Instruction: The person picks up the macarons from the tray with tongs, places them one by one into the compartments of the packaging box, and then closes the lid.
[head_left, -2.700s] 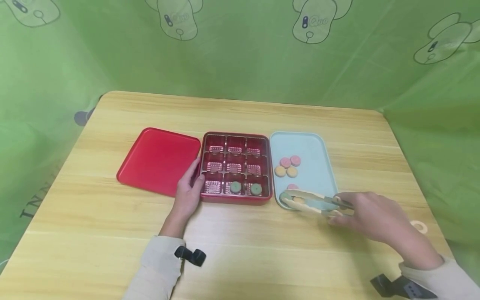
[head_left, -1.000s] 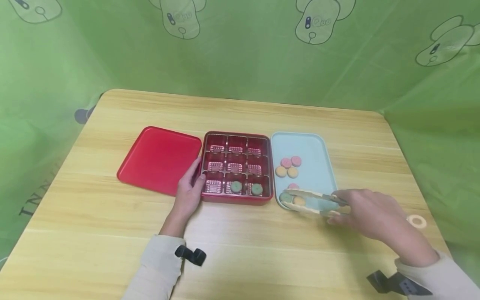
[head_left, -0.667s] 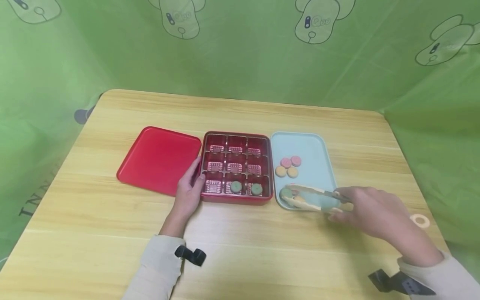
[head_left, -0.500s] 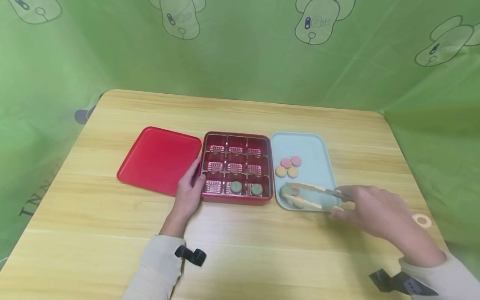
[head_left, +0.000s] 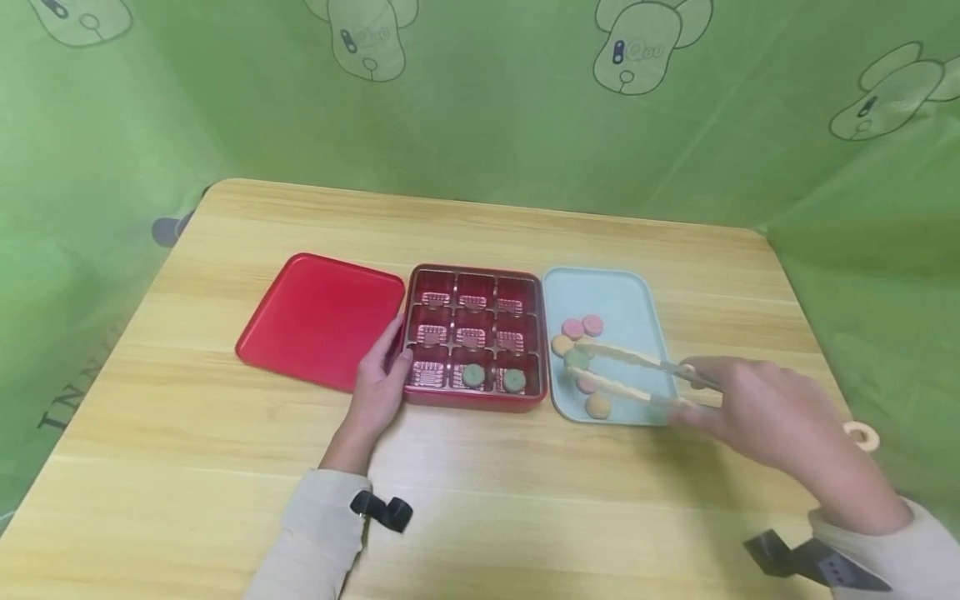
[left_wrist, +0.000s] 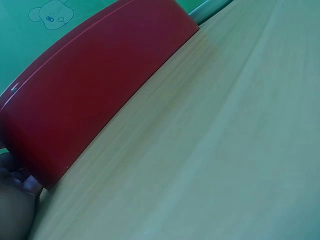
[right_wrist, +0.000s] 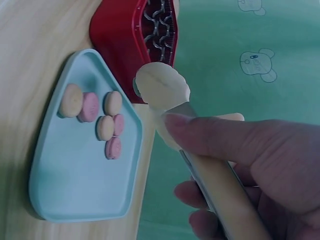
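My right hand [head_left: 783, 425] grips a pair of tongs [head_left: 633, 358] with pale tips and metal middle parts. Between the tips is a green macaron [head_left: 577, 359], raised over the light blue tray [head_left: 626, 304]; in the right wrist view the near tip hides most of it. My left hand [head_left: 378, 385] holds the left side of the red box [head_left: 472, 400], its thumb at the rim. The box has a clear divided insert; two green macarons sit in the front row, in the middle and right compartments. Only part of the left hand shows in the left wrist view.
On the tray lie several pink macarons [right_wrist: 89, 107] and yellow macarons [head_left: 597, 407]. A red lid [head_left: 322, 321] lies left of the box. The tray stands close against the box's right side. A green patterned cloth [head_left: 480, 117] hangs behind the wooden table [head_left: 480, 517].
The tongs have closed on the green macaron at the tray's front left and lifted it up and away from the front edge. My left hand and the box have stayed in place.
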